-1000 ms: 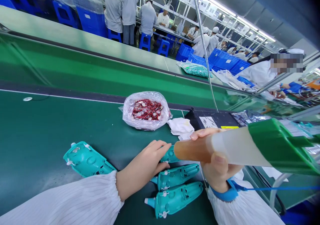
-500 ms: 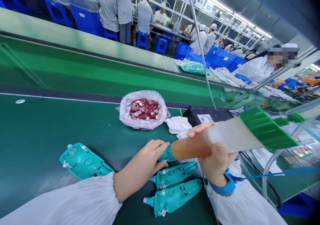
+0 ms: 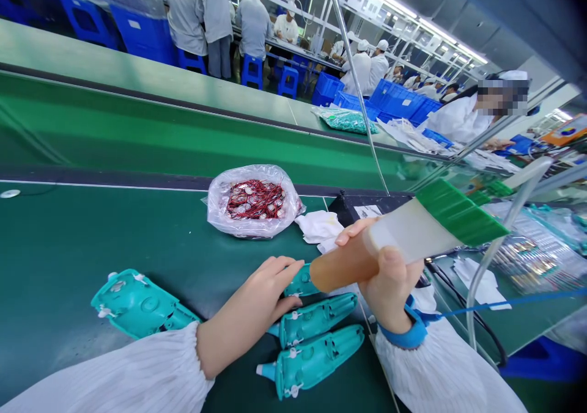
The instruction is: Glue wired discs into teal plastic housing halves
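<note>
My right hand point(image 3: 389, 278) is wrapped round a translucent bottle point(image 3: 362, 251) with an amber lower part and a green upper end. The bottle tilts down to the left, over the farthest teal plastic shell point(image 3: 300, 280) of a row of three. My left hand point(image 3: 263, 297) grips that shell's left end, with the thumb on the near side. Nearer to me lie a second teal shell point(image 3: 316, 321) and a third teal shell point(image 3: 321, 358), hollow side up, with small white parts. Another teal shell point(image 3: 144, 303) lies left of my left forearm. The bottle hides the held shell's right end.
A clear bag point(image 3: 215, 208) holds red wires with small discs. White cloths point(image 3: 318, 226) and a black box point(image 3: 348, 211) lie behind the bottle. A clear hose point(image 3: 477, 291) and blue wrist cord point(image 3: 481, 308) run at the right. A co-worker point(image 3: 463, 120) sits beyond.
The view has shifted slightly, so most things appear a little further left. The bottle remains tilted over the farthest shell, and both hands keep their hold.
</note>
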